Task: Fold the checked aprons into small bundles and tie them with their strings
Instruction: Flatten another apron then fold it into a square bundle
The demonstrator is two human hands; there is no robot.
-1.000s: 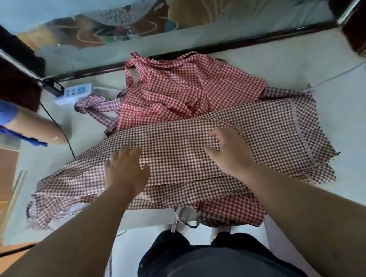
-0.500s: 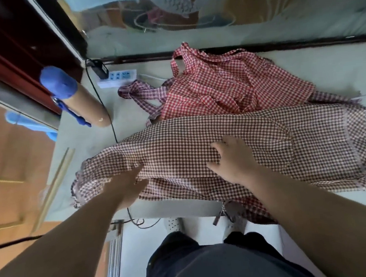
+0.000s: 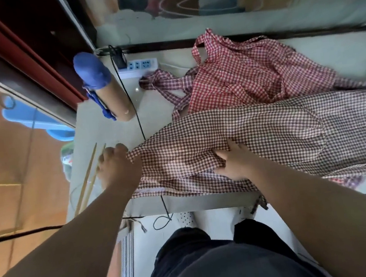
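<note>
The brown-checked apron [image 3: 256,139] lies as a long folded band across the front of the desk [image 3: 111,130]. The right hand [image 3: 233,160] rests flat on its middle, fingers spread, probably to pin the layers so the fold does not slide. The left hand [image 3: 117,165] has its fingers curled round the band's left end, most likely ready to bring that end over and shorten the band. Just behind, touching its far edge, the red checked apron [image 3: 250,79] sits in a loose heap awaiting its turn. A power strip [image 3: 138,65] lies further back.
</note>
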